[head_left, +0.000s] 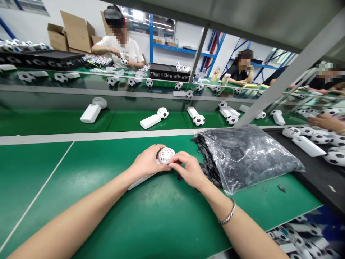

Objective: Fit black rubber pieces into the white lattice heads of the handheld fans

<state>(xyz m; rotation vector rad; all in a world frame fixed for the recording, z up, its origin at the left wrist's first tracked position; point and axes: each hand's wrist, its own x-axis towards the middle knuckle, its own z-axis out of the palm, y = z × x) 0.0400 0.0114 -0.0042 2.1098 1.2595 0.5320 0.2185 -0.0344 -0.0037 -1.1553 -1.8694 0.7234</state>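
My left hand (pixel 149 161) is wrapped round a white ball with a pattern of openings (pixel 166 155), low over the green table. A white rectangular piece (pixel 140 182) shows below my left wrist and seems joined to the ball. My right hand (pixel 187 167) touches the ball's lower right side, with thumb and forefinger pinched together. Whatever sits between those fingertips is too small to make out. Just right of my right hand, small black pieces (pixel 212 172) spill from a clear plastic bag (pixel 248 156).
Beyond my table runs a green belt (pixel 124 120) carrying white pieces with soccer-patterned balls (pixel 162 113). A black tray (pixel 304 172) of balls stands at right, a co-worker's hand (pixel 327 122) above it. A slanted metal post (pixel 291 68) crosses the right. A co-worker (pixel 126 50) sits opposite.
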